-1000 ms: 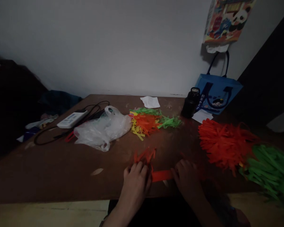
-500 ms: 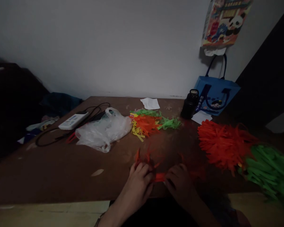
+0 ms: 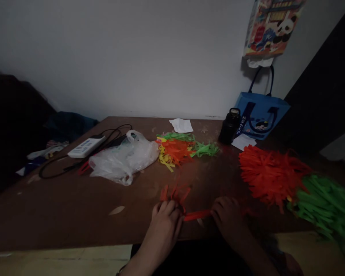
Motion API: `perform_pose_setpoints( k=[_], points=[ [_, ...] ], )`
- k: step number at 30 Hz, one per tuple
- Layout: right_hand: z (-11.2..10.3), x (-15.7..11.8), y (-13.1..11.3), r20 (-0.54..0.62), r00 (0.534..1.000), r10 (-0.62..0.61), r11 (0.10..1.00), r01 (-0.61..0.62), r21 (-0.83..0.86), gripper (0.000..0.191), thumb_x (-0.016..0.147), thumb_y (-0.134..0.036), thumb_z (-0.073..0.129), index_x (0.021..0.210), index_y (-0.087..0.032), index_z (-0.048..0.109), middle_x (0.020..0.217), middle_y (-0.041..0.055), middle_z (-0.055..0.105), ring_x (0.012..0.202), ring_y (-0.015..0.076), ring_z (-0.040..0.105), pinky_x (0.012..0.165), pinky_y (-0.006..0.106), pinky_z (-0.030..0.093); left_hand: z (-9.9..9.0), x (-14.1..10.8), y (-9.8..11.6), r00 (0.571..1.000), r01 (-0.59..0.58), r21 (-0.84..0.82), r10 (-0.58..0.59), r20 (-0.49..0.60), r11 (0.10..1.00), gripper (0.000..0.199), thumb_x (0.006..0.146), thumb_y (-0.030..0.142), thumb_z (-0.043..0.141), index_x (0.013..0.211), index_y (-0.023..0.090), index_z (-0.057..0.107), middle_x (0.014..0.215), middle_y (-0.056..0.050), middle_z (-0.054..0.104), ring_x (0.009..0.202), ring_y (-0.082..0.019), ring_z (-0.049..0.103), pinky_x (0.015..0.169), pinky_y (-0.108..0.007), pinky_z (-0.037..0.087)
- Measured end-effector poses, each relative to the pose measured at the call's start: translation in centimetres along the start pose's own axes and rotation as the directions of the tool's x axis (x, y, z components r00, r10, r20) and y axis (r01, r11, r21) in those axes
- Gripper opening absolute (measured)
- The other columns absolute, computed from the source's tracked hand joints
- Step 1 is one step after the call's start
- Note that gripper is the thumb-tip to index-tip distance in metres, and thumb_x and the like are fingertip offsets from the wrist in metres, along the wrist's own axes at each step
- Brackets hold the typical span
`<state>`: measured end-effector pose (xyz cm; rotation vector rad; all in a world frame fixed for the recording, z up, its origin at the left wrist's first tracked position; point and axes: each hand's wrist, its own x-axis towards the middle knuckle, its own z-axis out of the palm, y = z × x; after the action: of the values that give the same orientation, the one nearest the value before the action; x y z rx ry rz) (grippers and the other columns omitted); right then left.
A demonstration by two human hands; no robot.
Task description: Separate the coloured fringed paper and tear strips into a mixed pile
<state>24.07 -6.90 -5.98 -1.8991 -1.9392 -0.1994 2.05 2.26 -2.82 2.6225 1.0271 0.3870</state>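
Between my two hands stretches a red fringed paper strip (image 3: pixel 197 215), low over the front of the table. My left hand (image 3: pixel 167 217) is closed on its left part, where loose red fringe ends stick up beyond the fingers. Around its right part my right hand (image 3: pixel 228 215) is closed too, and more red fringe shows dimly past that hand. Farther back lies a small heap of orange, yellow and green paper strips (image 3: pixel 176 150). To the right sit a big red fringed pompom (image 3: pixel 271 172) and a green fringed bundle (image 3: pixel 326 205).
A crumpled clear plastic bag (image 3: pixel 123 159) lies on the brown table (image 3: pixel 60 214), beside a white power strip (image 3: pixel 86 147) with black cables. A black bottle (image 3: pixel 230 126), a blue tote bag (image 3: pixel 262 115) and white papers (image 3: pixel 181 125) stand or lie at the back.
My right hand has moved right, away from my left hand, so a longer stretch of the red strip shows between them. My left hand has shifted slightly left.
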Motion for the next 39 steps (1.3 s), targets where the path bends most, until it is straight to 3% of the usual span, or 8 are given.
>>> perform_pose_setpoints(
  k=[4,8,10,14,22,28,33,39],
  points=[
    [0.5,0.6,-0.3,0.003,0.995,0.101,0.991,-0.101,-0.084,0.01,0.085,-0.013,0.055,0.078,-0.02,0.057,0.084,0.0047,0.061,0.084,0.0246,0.053,0.078,0.043,0.034,0.3,0.7,0.7,0.994,0.103,0.115,-0.106,0.017,0.988,0.017,0.089,0.019,0.052,0.09,0.017,0.069,0.101,-0.011,0.065,0.1,-0.03,0.055,0.088,-0.05,0.038],
    [0.4,1.2,-0.7,-0.046,0.988,0.148,0.983,-0.152,-0.105,0.008,0.085,-0.014,0.059,0.08,-0.02,0.059,0.086,0.0056,0.063,0.086,0.0257,0.053,0.08,0.044,0.034,0.5,1.0,0.4,0.996,0.093,0.154,-0.093,-0.006,0.984,0.016,0.088,0.019,0.053,0.094,0.017,0.069,0.102,-0.011,0.065,0.1,-0.029,0.055,0.089,-0.051,0.036],
    [0.0,1.3,-1.1,-0.08,0.994,0.075,0.995,-0.08,-0.057,0.012,0.084,-0.01,0.06,0.087,-0.021,0.061,0.093,0.0043,0.065,0.091,0.0239,0.054,0.087,0.045,0.033,0.4,0.9,0.2,1.0,0.011,0.142,-0.01,-0.007,0.99,0.018,0.088,0.014,0.053,0.096,0.019,0.068,0.1,-0.009,0.065,0.098,-0.027,0.054,0.091,-0.049,0.035],
    [-0.3,1.5,-2.2,-0.026,0.984,-0.177,0.971,0.179,0.162,0.012,0.085,-0.013,0.066,0.088,-0.023,0.062,0.088,-0.0018,0.064,0.088,0.017,0.053,0.092,0.039,0.033,-0.2,0.7,0.2,0.98,-0.199,0.063,0.197,0.042,0.978,0.022,0.086,0.007,0.053,0.094,0.021,0.067,0.095,-0.004,0.064,0.093,-0.021,0.052,0.098,-0.047,0.031],
    [1.4,2.4,-3.5,-0.101,0.964,-0.248,0.959,0.259,0.116,0.007,0.087,-0.022,0.066,0.081,-0.022,0.062,0.079,-0.0013,0.062,0.082,0.0177,0.051,0.085,0.039,0.031,0.0,1.1,0.0,0.965,-0.261,0.02,0.261,0.002,0.965,0.011,0.086,0.013,0.056,0.081,0.019,0.065,0.088,-0.003,0.062,0.09,-0.023,0.053,0.095,-0.047,0.031],
    [2.4,2.3,-3.7,-0.123,0.957,-0.263,0.952,0.279,0.13,0.019,0.09,-0.014,0.059,0.072,-0.02,0.058,0.072,-0.0013,0.059,0.073,0.0161,0.048,0.08,0.036,0.032,0.0,0.9,0.1,0.973,-0.23,-0.058,0.232,0.021,0.971,0.012,0.087,0.012,0.054,0.088,0.019,0.064,0.093,-0.004,0.062,0.092,-0.023,0.052,0.091,-0.044,0.033],
    [0.9,1.2,-2.0,-0.126,0.971,-0.202,0.95,0.226,0.217,0.015,0.089,-0.016,0.062,0.074,-0.02,0.059,0.074,-0.0027,0.061,0.075,0.0151,0.05,0.076,0.033,0.033,-0.1,0.5,-0.4,0.986,-0.164,-0.079,0.165,0.003,0.983,0.015,0.089,0.013,0.053,0.081,0.019,0.064,0.089,-0.004,0.063,0.089,-0.023,0.053,0.087,-0.042,0.033],
    [-0.4,-0.4,-0.6,-0.158,0.985,-0.068,0.958,0.108,0.264,0.019,0.092,-0.011,0.049,0.08,-0.021,0.06,0.084,-0.0003,0.064,0.085,0.0181,0.053,0.092,0.04,0.03,0.3,0.2,-0.3,0.997,-0.07,-0.039,0.07,-0.015,0.997,0.02,0.091,0.015,0.048,0.083,0.019,0.066,0.092,-0.005,0.064,0.091,-0.024,0.053,0.084,-0.042,0.034]
  ],
)
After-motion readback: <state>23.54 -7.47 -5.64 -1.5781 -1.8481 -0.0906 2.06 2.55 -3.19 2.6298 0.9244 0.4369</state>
